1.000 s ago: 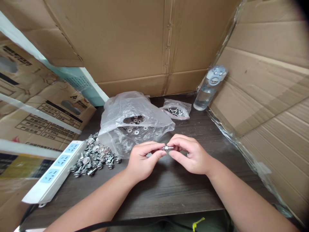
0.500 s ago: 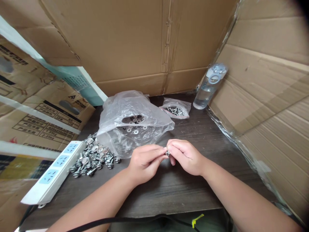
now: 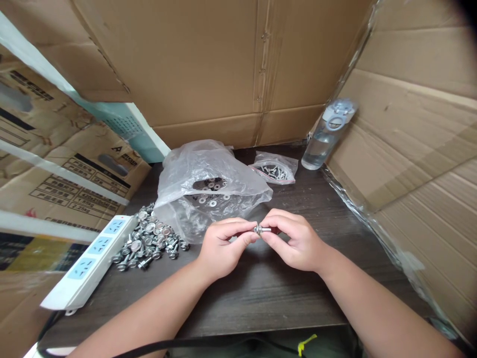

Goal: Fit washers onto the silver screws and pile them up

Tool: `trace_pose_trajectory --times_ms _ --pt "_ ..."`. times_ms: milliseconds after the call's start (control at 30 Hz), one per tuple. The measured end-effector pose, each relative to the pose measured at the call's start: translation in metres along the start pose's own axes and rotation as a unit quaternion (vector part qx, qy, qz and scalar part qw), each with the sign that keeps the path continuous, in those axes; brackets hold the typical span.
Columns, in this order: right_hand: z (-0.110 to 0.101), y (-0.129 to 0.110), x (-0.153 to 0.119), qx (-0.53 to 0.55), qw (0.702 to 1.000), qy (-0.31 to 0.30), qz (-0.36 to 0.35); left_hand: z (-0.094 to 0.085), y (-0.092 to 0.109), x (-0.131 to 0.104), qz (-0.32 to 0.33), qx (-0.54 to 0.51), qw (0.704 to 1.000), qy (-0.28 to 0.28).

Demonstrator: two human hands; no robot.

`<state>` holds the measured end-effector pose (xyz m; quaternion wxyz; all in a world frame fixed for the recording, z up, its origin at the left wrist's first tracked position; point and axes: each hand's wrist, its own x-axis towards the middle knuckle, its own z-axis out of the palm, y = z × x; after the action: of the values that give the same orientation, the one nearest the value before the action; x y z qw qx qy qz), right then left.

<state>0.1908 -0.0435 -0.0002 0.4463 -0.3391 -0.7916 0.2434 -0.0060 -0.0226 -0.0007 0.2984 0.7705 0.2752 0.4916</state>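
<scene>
A silver bolt [image 3: 266, 229] with a washer at its head is held level above the tabletop, its shank pointing right. My left hand [image 3: 224, 248] pinches the head end between thumb and forefinger. From the other side, the thumb and forefinger of my right hand [image 3: 294, 239] close on the bolt near the washer, and the shank shows in the gap between them. Just behind the hands lies a clear plastic bag [image 3: 238, 171] with loose washers [image 3: 212, 203] inside its opening. Left of my left hand is a pile of bolts with washers [image 3: 149, 238].
A white power strip [image 3: 87, 263] lies left of the pile. At the back are a small zip bag of screws [image 3: 276, 171] and a water bottle [image 3: 324, 139]. Cardboard walls [image 3: 208, 64] enclose the dark table [image 3: 261, 303]. A black cable [image 3: 179, 343] crosses the front edge.
The right fingers have opened slightly around the bolt, so its shank now shows. The bolt sits level between the hands. The camera view has shifted a little.
</scene>
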Motion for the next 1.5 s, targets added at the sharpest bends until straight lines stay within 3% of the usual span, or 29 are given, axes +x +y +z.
trace_pose_trajectory --times_ms 67,133,200,367,567,667,733,833,900,1200,1500 --pt "0.0008 -0.0015 0.0001 0.076 0.993 -0.036 0.087 -0.0004 -0.001 -0.0009 0.097 0.058 0.994 -0.006" --pt "0.0012 -0.0023 0.0008 0.184 0.959 -0.096 0.191 -0.001 -0.0019 -0.0016 0.188 0.106 0.976 -0.02" --pt "0.0007 -0.0026 0.0016 0.226 0.937 -0.126 0.236 -0.0014 -0.0021 -0.0019 0.209 0.115 0.971 -0.032" --pt "-0.0022 -0.003 0.0006 0.126 0.977 -0.026 0.171 -0.0011 0.0008 -0.0007 0.054 0.039 0.998 -0.003" --pt "-0.0015 -0.001 0.0002 0.064 0.998 -0.006 0.024 -0.0007 0.0039 0.0009 -0.066 -0.045 0.997 -0.003" --pt "-0.0006 -0.0006 0.0011 0.023 1.0 0.007 -0.019 0.0 0.0029 0.0 -0.05 -0.029 0.998 -0.007" --pt "0.0002 -0.0019 0.001 0.01 1.0 0.008 -0.01 0.0001 0.0011 -0.0009 0.007 0.011 1.0 -0.005" --pt "0.0005 -0.0057 0.0012 0.06 0.992 -0.038 0.104 -0.0008 -0.0016 -0.002 0.139 0.088 0.986 -0.011" --pt "-0.0005 -0.0081 0.0019 0.104 0.977 -0.078 0.172 -0.0015 -0.0024 -0.0021 0.177 0.116 0.977 -0.019" --pt "-0.0031 -0.006 0.0011 0.112 0.984 -0.041 0.135 -0.0004 0.0035 0.0011 0.034 0.028 0.999 0.002" --pt "-0.0006 -0.0065 0.0 0.088 0.99 -0.029 0.105 -0.0006 0.0021 0.0005 0.076 0.044 0.996 0.0"
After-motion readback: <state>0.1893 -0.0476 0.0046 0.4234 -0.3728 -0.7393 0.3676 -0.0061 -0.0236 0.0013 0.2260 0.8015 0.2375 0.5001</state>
